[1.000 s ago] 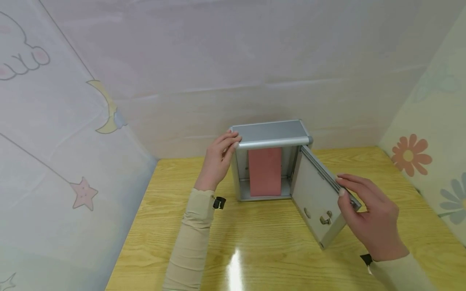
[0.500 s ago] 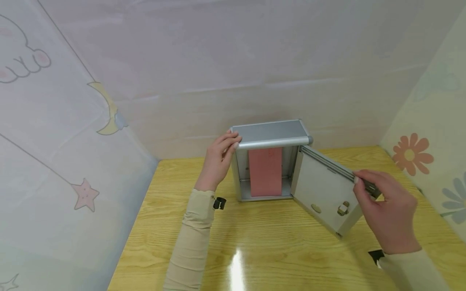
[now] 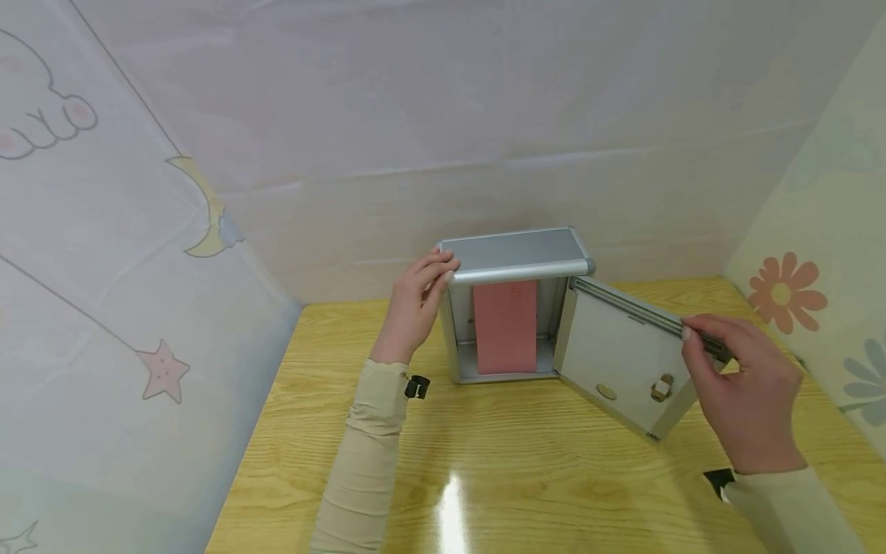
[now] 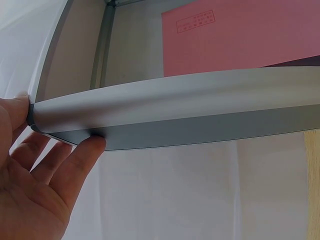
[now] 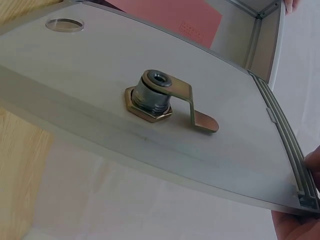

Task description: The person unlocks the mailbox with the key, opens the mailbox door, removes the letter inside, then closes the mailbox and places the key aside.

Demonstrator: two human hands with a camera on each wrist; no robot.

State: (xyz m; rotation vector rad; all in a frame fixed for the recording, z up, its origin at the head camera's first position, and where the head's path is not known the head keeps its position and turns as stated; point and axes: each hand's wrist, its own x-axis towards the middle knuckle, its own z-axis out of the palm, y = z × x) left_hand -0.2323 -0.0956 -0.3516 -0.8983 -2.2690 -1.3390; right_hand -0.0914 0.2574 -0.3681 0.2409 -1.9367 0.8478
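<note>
A silver metal box (image 3: 514, 252) stands upright on the table, its front door (image 3: 612, 346) swung out to the right. Inside, a pink paper (image 3: 506, 327) leans against the back wall; small red print shows on it in the left wrist view. My left hand (image 3: 410, 312) holds the box's top left corner, thumb at the side and fingers on the top. With thumb and fingers, my right hand (image 3: 751, 388) pinches the upper outer corner of the door. On the door's inner face sit a cam lock (image 5: 160, 95) with a bent metal tongue and a round window (image 5: 65, 25).
The wood-grain table (image 3: 388, 462) runs under the box and both forearms. Close behind the box rises a pale cloth backdrop (image 3: 484, 115). Patterned side panels flank the table, with a star (image 3: 164, 372) on the left and a red flower (image 3: 785, 294) on the right.
My right hand has swung the door farther out to the right, slowing toward now. The left hand and the box have stayed in place, with the pink paper still inside.
</note>
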